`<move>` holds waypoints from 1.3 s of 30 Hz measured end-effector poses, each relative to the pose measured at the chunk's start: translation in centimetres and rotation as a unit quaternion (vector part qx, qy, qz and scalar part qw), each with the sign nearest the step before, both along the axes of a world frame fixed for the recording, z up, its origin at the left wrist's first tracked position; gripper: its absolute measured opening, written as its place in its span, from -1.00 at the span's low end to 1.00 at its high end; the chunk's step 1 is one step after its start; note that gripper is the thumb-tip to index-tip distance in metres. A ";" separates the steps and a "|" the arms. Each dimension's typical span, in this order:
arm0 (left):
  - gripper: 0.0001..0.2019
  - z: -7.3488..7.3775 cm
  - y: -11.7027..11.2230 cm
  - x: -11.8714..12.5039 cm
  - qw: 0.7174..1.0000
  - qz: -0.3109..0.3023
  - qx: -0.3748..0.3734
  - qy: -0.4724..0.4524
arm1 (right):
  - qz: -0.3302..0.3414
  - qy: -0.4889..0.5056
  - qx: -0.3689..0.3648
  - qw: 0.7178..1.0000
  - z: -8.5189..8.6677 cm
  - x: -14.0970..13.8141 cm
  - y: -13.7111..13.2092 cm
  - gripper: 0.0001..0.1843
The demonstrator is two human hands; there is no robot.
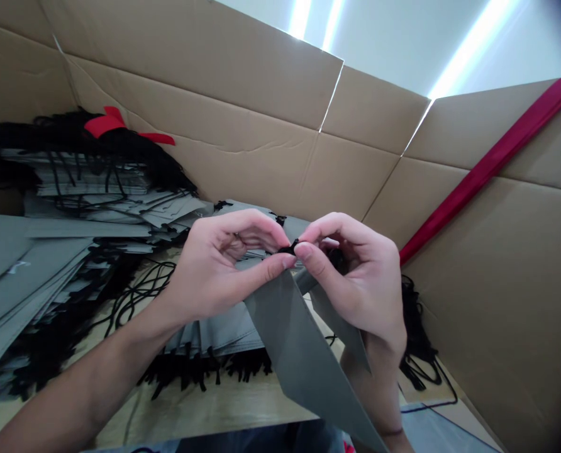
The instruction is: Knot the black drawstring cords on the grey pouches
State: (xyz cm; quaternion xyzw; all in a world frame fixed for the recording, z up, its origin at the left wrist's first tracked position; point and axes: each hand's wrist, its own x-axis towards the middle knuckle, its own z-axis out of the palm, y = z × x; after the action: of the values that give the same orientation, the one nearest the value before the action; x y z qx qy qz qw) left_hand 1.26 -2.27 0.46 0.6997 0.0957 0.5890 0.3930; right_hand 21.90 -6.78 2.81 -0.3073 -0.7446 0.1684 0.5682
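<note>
My left hand (219, 267) and my right hand (356, 283) meet at the centre of the view, fingers pinched together on a short black cord end (288, 248). The cord sits at the top edge of a flat grey paper bag (304, 358) that hangs down between my wrists toward me. Both thumbs and forefingers press on the cord from either side. How the cord passes through the bag is hidden by my fingers.
Stacks of flat grey bags with black cord handles (87, 189) lie on the left, one bundle tied with a red ribbon (105, 123). Loose black cords (139, 292) trail on the wooden table. Cardboard walls (261, 107) surround the space; a red strip (488, 163) runs along the right wall.
</note>
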 end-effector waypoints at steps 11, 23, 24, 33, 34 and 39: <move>-0.53 0.1 0.5 -0.4 0.991 -0.107 -0.076 0.025 | 0.079 -0.082 0.035 0.993 0.0 1.7 0.9 -0.77; -0.79 0.6 1.0 -1.3 0.962 -0.154 -0.105 0.200 | 0.063 -0.013 0.013 0.998 0.3 1.2 0.1 -0.91; -0.81 0.7 1.0 -1.4 0.961 -0.145 -0.092 0.215 | 0.065 -0.014 0.015 0.998 0.3 1.2 0.2 -0.90; -0.78 1.0 0.7 -1.7 0.974 -0.037 -0.006 0.224 | 0.057 -0.024 0.000 0.998 0.3 2.1 0.3 -0.67; -0.78 1.0 0.7 -1.8 0.973 -0.034 -0.007 0.227 | 0.054 -0.031 -0.003 0.998 0.3 2.1 0.3 -0.70; -0.77 1.2 0.6 -1.9 0.971 -0.023 -0.001 0.237 | 0.057 -0.043 0.011 0.997 0.5 2.0 0.2 -0.82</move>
State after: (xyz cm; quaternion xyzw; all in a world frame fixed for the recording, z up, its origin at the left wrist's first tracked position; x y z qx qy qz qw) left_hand -0.66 -1.67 1.65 0.8208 0.1702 0.3972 0.3736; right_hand 23.93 -6.58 3.29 -0.2652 -0.7866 0.1790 0.5281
